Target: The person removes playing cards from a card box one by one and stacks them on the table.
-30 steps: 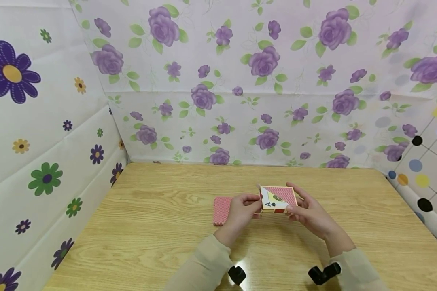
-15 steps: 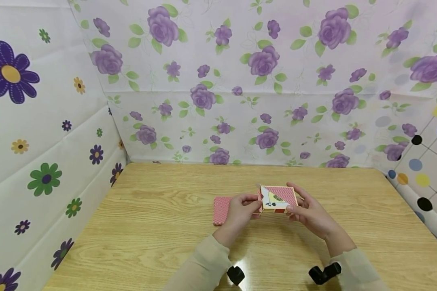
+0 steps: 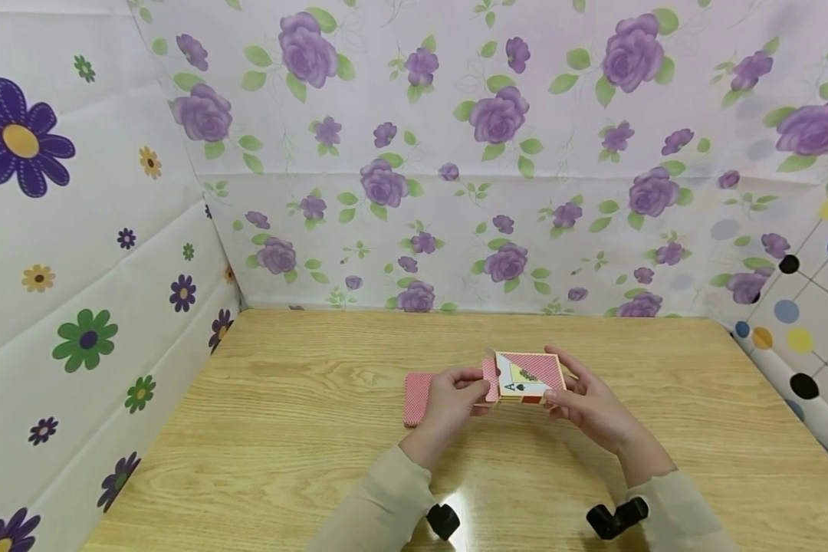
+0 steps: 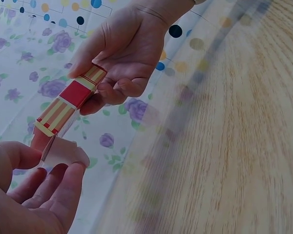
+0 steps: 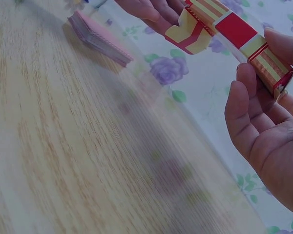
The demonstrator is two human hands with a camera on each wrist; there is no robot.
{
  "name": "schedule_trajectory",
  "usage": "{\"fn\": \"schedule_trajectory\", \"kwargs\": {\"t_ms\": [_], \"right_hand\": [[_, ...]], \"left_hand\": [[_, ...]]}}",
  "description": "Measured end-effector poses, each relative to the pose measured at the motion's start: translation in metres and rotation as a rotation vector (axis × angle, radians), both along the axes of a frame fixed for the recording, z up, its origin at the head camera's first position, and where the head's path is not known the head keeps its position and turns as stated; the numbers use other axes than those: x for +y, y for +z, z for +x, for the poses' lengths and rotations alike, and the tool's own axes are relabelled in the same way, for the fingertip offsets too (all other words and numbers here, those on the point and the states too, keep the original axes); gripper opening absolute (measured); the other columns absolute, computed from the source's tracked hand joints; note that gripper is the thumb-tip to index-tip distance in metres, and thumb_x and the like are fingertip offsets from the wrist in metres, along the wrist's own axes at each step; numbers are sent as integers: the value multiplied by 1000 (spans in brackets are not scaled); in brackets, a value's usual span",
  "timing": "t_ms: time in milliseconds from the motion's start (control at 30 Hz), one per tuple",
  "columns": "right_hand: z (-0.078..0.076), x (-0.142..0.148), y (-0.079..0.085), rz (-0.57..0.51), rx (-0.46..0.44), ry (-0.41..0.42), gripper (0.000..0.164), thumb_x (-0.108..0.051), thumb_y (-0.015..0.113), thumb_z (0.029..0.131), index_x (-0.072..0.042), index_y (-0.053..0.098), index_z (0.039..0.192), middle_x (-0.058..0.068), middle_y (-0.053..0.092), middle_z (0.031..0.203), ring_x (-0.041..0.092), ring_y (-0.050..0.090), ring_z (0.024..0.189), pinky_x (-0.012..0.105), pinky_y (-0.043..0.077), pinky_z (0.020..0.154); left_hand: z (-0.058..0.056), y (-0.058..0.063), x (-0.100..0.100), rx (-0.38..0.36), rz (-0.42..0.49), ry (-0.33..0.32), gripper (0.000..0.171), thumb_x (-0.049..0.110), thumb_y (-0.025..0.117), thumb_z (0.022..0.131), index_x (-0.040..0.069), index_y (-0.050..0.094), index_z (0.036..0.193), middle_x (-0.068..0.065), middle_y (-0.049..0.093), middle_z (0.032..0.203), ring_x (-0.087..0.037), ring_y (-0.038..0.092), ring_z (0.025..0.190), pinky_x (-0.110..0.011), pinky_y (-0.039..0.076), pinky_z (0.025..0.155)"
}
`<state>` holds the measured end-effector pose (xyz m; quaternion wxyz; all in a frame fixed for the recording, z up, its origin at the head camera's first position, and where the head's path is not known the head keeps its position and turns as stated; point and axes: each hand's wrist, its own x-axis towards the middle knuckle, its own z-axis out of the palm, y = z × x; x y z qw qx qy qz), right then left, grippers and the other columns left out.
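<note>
My right hand [image 3: 596, 414] holds a playing card box [image 3: 534, 368] by its right end, thumb in front and fingers behind. The box is red and white patterned, with an ace of spades on its face. At its left end, my left hand [image 3: 445, 410] pinches a red-backed playing card [image 3: 489, 370] that sticks partly out of the box; how many cards lie together there I cannot tell. An open end flap [image 4: 66, 152] hangs by the left fingers in the left wrist view. A stack of red-backed cards [image 3: 416, 399] lies on the table, partly hidden behind the left hand.
The wooden table [image 3: 303, 399] stretches under both hands. Floral cloth [image 3: 448, 230] stands along its back edge, with more patterned cloth at the left and right sides. Black wrist mounts [image 3: 445, 521] sit at both sleeves.
My left hand has shifted slightly left, and more of the red-backed card shows out of the box. The right hand and box have barely moved.
</note>
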<state>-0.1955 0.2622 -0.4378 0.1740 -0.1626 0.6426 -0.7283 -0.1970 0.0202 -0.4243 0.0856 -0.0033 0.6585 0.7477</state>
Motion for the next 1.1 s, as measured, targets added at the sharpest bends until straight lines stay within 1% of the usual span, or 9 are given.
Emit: {"fn": "schedule_trajectory", "kwargs": {"t_ms": [200,433,567,800,967,1100], "right_hand": [[0,0,0,8,1,-2,74,-4,51,96,-24,7,153,-1,57,120,11,61,88,30,54,75],[0,0,0,14,-3,-7,74,-4,50,96,-24,6,153,1,55,121,12,60,86,30,54,74],[1,1,-1,4,3,1,74,-4,50,96,-24,7,153,0,56,119,12,60,87,30,54,74],[1,2,-2,-1,14,9,74,-3,50,96,-24,7,153,0,57,114,11,61,87,30,55,75],[0,2,-2,2,12,6,74,-3,50,96,-24,7,153,0,57,115,11,61,87,30,55,75],[0,1,-1,2,6,-1,75,-3,50,96,-22,5,153,0,57,118,11,61,85,30,55,74]], "left_hand": [[1,0,-3,8,-7,-3,23,4,64,86,-6,64,106,-18,69,95,-12,65,70,-37,59,67],[1,2,-6,-3,-22,13,20,4,63,86,-4,65,104,-15,70,94,-12,64,70,-32,59,65],[1,3,-7,-12,-19,23,20,4,64,86,-5,64,104,-16,70,94,-13,64,70,-34,59,66],[0,3,-9,-2,-18,27,21,3,63,86,-6,64,104,-16,70,92,-12,65,69,-36,59,67],[0,3,-11,0,-13,24,22,3,62,86,-6,64,106,-16,70,92,-11,64,68,-33,59,65],[0,4,-12,3,-10,22,23,3,61,86,-7,63,107,-19,70,95,-12,65,69,-30,59,63]]}}
